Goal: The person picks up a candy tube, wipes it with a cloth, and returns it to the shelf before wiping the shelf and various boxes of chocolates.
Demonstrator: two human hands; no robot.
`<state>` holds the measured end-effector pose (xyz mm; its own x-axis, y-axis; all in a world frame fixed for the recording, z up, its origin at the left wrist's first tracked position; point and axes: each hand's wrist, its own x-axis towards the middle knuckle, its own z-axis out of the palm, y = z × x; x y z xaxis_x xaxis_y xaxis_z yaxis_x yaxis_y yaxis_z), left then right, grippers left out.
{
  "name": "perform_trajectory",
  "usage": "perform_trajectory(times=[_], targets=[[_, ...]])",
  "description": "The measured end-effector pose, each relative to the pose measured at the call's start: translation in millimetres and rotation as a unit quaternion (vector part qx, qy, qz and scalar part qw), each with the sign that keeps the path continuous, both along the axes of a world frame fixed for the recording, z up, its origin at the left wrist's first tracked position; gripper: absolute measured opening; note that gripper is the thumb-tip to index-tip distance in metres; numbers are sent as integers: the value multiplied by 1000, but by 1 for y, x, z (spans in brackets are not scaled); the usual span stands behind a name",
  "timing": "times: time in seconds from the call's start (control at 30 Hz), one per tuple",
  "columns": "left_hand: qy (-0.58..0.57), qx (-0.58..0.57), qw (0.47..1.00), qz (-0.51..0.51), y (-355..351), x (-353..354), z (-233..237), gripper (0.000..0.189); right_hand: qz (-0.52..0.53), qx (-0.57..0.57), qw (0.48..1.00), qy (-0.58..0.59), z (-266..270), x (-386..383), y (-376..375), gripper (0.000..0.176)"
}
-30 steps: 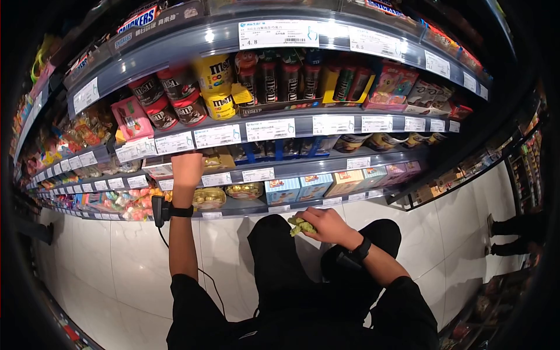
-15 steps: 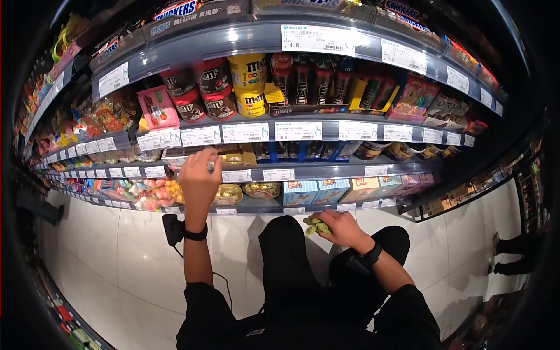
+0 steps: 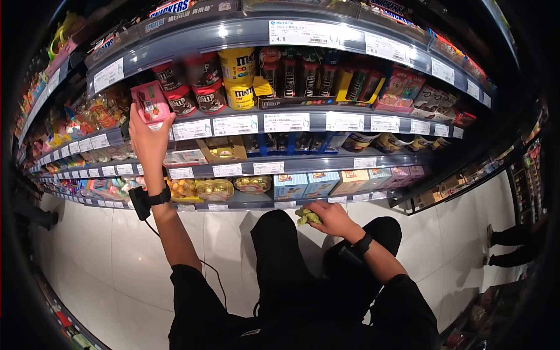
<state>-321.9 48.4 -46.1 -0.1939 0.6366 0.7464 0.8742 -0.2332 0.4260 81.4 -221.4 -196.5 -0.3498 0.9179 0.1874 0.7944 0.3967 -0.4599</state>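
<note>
My left hand point(image 3: 149, 139) is raised to the shelf at the left, its thumb and fingers on either side of the lower part of a pink package point(image 3: 153, 104). Beside that package stand brown M&M's tubs point(image 3: 209, 96) and yellow M&M's tubs point(image 3: 240, 93). Low in front of the bottom shelf, above my knees, my right hand point(image 3: 333, 223) is closed round a crumpled green item point(image 3: 308, 217).
Price labels line the shelf edges point(image 3: 291, 123). Striped blue boxes point(image 3: 290, 186) and clear packs of gold sweets point(image 3: 214, 189) sit on the bottom shelf. Another person's legs point(image 3: 510, 248) show at the right. A cable point(image 3: 217, 277) hangs near my left arm.
My left hand has moved up and left from the lower shelf to the pink package. My right hand still holds the green item. The view has shifted slightly.
</note>
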Motion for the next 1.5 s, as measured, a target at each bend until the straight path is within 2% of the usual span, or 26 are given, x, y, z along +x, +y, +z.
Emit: perform_trajectory(times=[0.17,0.47,0.77,1.17,1.5], targets=[[-22,-55,997,52,2,7,9,109,-10,-4,1000,-14,1,-1,-4,43],[-23,-20,995,92,9,14,3,102,-6,-1,1000,1,1,-1,-5,41],[-11,67,996,60,16,8,-10,95,-12,-7,1000,0,6,3,-7,42],[-56,15,997,57,8,13,-3,91,-12,-13,1000,7,5,4,-3,43],[-58,15,996,65,11,12,-7,92,-6,1,1000,17,6,3,-1,43]])
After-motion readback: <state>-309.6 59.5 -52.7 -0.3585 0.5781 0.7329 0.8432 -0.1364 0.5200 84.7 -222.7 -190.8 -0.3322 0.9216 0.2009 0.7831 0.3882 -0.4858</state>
